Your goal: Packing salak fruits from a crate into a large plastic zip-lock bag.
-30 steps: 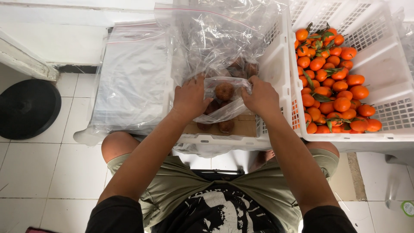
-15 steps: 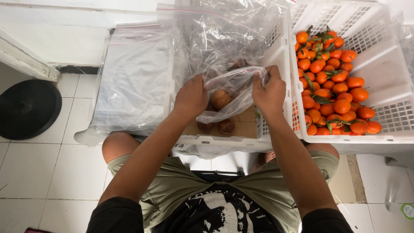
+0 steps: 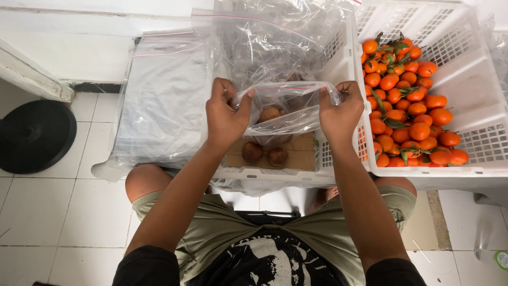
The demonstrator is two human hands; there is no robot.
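Observation:
My left hand (image 3: 224, 114) and my right hand (image 3: 339, 110) pinch the two top corners of a small clear plastic bag (image 3: 288, 108), stretched between them above a white crate (image 3: 275, 172). A brown round fruit (image 3: 269, 114) shows through the bag. Two more brown fruits (image 3: 264, 154) lie on a cardboard sheet at the crate's bottom, just below the bag.
A second white crate (image 3: 465, 69) on the right holds several orange tangerines (image 3: 407, 100) with green leaves. Large clear bags (image 3: 164, 95) are stacked on the left and draped over the crate's back. A black round disc (image 3: 34, 135) lies on the white tiled floor.
Both hands lifted the small bag up out of the crate and drew its top edge taut between them. The two fruits under it came into view.

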